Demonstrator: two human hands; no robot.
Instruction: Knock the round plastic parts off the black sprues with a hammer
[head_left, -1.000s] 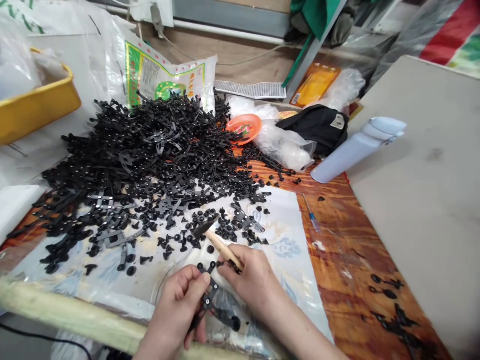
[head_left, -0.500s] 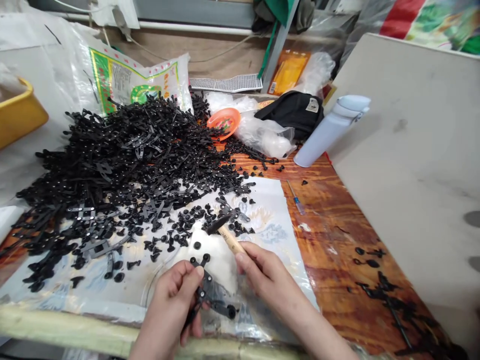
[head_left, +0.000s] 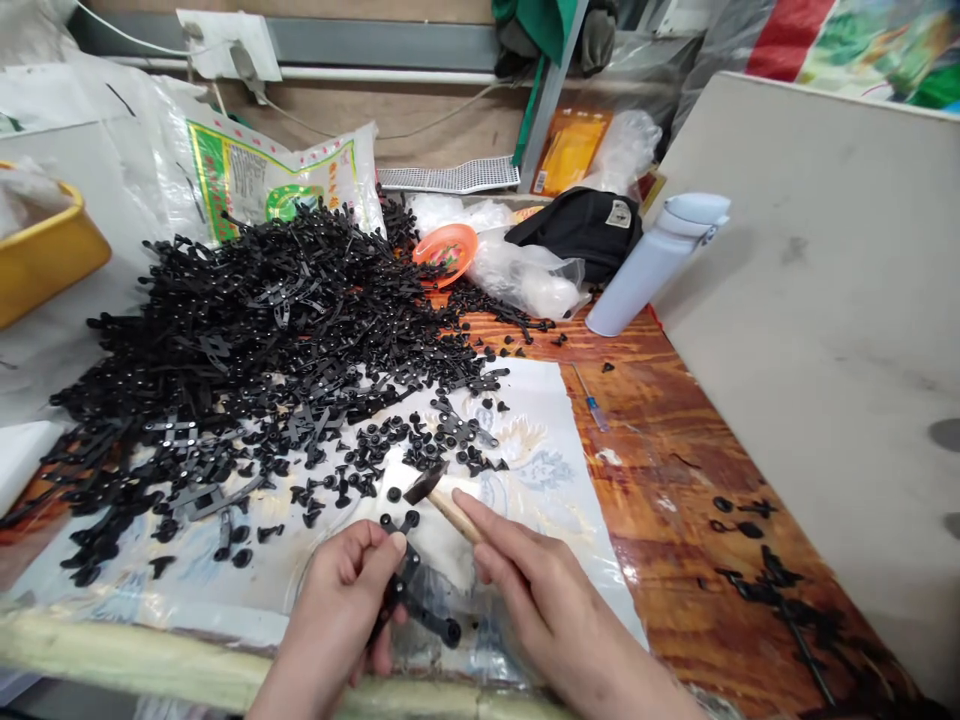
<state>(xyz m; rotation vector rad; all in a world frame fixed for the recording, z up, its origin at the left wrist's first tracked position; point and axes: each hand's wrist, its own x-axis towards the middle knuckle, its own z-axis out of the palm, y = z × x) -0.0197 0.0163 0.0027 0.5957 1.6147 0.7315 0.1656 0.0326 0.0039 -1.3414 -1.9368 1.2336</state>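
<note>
Jointed black bracket (head_left: 409, 570) is held near the front of the wooden table (head_left: 652, 470), between the hands, its upper discs (head_left: 411, 518) over a pale slab (head_left: 441, 545). Leftmost, the heap of black parts (head_left: 292, 310) spills loose pieces onto the patterned sheet (head_left: 544, 425); a bump could roll some under the bracket and leave it sitting unevenly. Next, the left hand (head_left: 341, 585) pinches the bracket between thumb and curled fingers; its thumb is near the discs, so a stray blow could catch it, and a slack pinch could let the jointed arms swing. Rightward, the hammer (head_left: 441, 500) has its head near a loose cap (head_left: 394, 494), touching the slab or not, I cannot tell; the right hand (head_left: 536, 580) is wrapped round the handle, forefinger laid along it, and a twist there could turn the head aside. Of edges, a pale front rim (head_left: 112, 640) runs close below both wrists. Moving room is widest rightward, past a screwdriver (head_left: 595, 407), up to the grey panel (head_left: 810, 250).
</note>
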